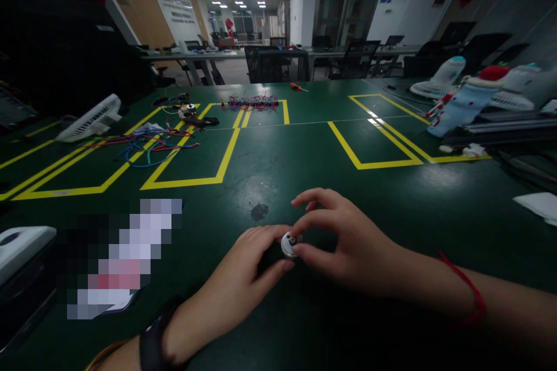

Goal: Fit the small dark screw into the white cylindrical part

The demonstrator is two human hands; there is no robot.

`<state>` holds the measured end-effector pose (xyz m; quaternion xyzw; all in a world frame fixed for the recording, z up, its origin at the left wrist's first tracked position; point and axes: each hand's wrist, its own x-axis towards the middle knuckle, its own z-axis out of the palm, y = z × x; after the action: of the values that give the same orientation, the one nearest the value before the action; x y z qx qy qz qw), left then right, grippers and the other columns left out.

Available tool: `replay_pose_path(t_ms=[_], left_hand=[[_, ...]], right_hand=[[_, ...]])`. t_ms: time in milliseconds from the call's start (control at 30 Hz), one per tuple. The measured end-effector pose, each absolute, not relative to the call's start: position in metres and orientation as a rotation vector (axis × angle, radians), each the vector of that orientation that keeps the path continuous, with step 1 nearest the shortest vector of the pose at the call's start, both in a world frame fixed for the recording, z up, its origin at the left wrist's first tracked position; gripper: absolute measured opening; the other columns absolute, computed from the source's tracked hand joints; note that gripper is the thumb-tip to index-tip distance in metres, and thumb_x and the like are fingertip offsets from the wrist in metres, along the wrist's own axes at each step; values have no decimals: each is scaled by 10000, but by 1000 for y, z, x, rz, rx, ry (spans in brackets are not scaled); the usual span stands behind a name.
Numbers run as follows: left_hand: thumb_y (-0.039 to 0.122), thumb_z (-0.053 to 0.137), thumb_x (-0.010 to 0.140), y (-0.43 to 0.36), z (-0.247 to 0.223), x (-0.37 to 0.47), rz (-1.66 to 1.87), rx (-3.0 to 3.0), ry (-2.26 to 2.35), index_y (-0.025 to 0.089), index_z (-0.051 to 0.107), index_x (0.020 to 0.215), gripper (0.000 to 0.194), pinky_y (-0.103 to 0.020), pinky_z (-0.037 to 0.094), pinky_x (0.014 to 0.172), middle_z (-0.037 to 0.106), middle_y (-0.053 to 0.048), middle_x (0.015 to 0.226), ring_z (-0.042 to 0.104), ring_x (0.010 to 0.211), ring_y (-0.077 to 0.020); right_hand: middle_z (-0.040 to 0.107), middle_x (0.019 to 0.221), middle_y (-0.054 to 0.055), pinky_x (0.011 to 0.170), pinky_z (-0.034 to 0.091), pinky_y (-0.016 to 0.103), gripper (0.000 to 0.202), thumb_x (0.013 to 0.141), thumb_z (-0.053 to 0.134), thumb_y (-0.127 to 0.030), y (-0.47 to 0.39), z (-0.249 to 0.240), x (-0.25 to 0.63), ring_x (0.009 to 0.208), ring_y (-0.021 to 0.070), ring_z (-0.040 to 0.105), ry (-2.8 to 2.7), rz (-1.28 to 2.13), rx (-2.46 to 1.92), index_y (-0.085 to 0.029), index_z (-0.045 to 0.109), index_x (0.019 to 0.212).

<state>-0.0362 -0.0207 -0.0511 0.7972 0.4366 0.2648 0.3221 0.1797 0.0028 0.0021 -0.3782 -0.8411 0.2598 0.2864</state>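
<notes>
Silver motor (289, 244) pinched between left hand (243, 278), right hand (343, 243).

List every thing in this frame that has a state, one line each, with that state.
Left hand: closed around the small round metal part.
Right hand: fingertips pinching the part's top.
Small round metal part: held by both hands just above the green table.
Coloured wires: loose, tangled on the table.
Screwdriver: lying flat, untouched.
White fan grille: detached, lying tilted.

Left hand (243, 278), right hand (343, 243): fingertips together.
</notes>
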Motion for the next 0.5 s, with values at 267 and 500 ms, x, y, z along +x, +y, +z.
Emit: replay_pose_path(t_ms=[267, 500], left_hand=[[258, 605, 921, -21, -48, -37, 652, 2104, 1155, 367, 444, 1293, 419, -437, 414, 1033, 561, 6, 1286, 526, 1184, -222], [276, 580, 935, -22, -47, -38, 637, 2108, 1166, 340, 445, 1303, 397, -469, 423, 1024, 559, -27, 1293, 533, 1182, -245]], right_hand=[[623, 826, 17, 669, 470, 293, 152, 886, 596, -345, 7, -18, 219, 755, 159, 584, -1783, 1136, -1292, -204, 651, 902], [602, 736, -2, 592, 449, 250, 225, 877, 612, -415, 8, -39, 234, 666, 126, 549, -1334, 1338, -1275, -192, 642, 866]])
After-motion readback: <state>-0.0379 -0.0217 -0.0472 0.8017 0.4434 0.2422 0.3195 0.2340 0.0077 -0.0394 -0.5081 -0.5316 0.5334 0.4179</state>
